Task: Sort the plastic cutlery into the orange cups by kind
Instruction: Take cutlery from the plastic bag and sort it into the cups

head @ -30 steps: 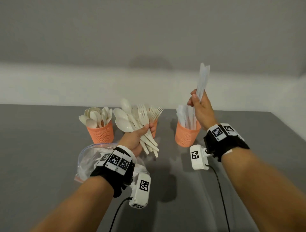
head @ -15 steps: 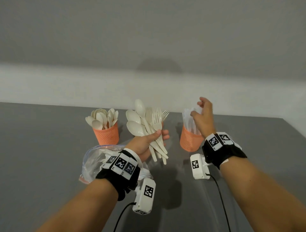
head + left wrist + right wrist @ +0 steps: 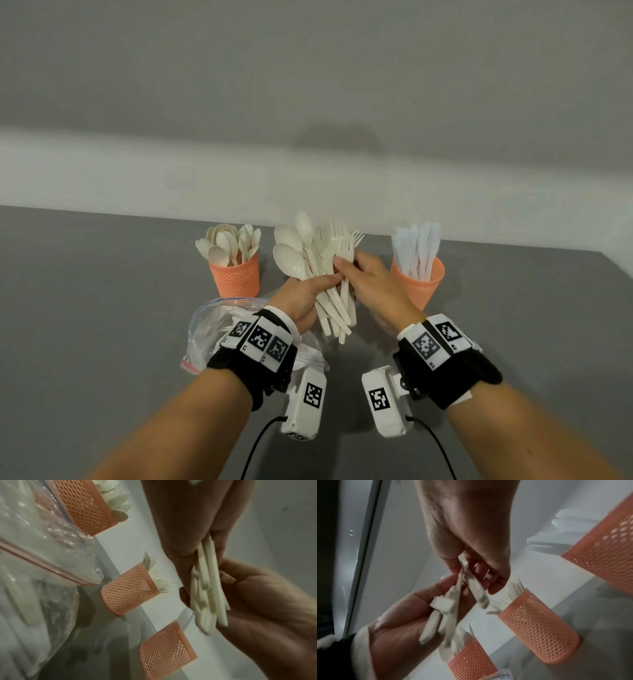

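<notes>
Your left hand (image 3: 301,298) grips a fanned bundle of spoons and forks (image 3: 318,260) above the table (image 3: 102,308), fingers curled round the handles. Your right hand (image 3: 373,284) pinches one fork (image 3: 346,246) in that bundle between thumb and fingers. Three orange cups stand behind: spoon cup (image 3: 236,279), fork cup (image 3: 126,591), knife cup (image 3: 419,284). No readable writing shows.

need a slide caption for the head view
Left hand holds mixed spoons and forks; right hand pinches a fork between spoon cup and knife cup.
</notes>
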`<state>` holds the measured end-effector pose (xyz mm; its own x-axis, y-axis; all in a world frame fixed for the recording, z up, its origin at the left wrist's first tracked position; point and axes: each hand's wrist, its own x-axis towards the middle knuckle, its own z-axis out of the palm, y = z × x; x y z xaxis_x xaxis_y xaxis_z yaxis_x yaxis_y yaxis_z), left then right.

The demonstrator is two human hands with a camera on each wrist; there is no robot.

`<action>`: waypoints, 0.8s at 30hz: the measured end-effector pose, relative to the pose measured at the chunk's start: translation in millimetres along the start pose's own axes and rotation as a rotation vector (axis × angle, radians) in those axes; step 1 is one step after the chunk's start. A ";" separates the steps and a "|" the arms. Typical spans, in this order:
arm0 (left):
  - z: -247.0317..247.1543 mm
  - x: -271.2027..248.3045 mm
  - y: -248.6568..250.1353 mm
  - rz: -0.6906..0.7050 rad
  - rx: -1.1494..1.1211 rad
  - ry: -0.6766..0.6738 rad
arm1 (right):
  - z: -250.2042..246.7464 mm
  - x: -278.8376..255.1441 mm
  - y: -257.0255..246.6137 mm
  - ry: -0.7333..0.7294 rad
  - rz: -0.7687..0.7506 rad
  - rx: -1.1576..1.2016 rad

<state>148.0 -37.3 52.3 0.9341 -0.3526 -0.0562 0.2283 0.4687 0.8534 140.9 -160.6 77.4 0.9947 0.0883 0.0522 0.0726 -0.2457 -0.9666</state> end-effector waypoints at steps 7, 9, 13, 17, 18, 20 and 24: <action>-10.9 -11.5 19.0 -0.097 0.033 -0.058 | 12.6 1.2 -9.1 -0.015 0.038 0.193; -12.6 -13.4 21.3 -0.087 0.050 -0.068 | 19.3 0.9 -8.9 -0.051 0.045 0.138; -20.9 -18.3 23.1 -0.146 0.114 -0.061 | 29.7 1.0 -7.7 -0.087 0.085 0.056; -27.2 -20.6 27.5 -0.190 0.151 -0.053 | 36.6 3.6 -9.2 -0.063 0.134 0.098; -26.5 -20.5 28.7 -0.180 0.162 -0.041 | 38.1 5.2 -9.2 -0.032 0.138 0.122; -24.6 -19.3 29.8 -0.122 0.172 0.002 | 39.9 8.1 -10.7 0.031 0.117 0.160; -25.9 -19.7 29.9 -0.010 0.148 0.062 | 38.1 11.5 -17.0 0.114 0.100 0.209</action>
<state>143.6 4.7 65.5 0.9480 -0.3043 -0.0930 0.1990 0.3391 0.9194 148.3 -118.6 84.8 0.9988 -0.0388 -0.0296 -0.0312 -0.0415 -0.9987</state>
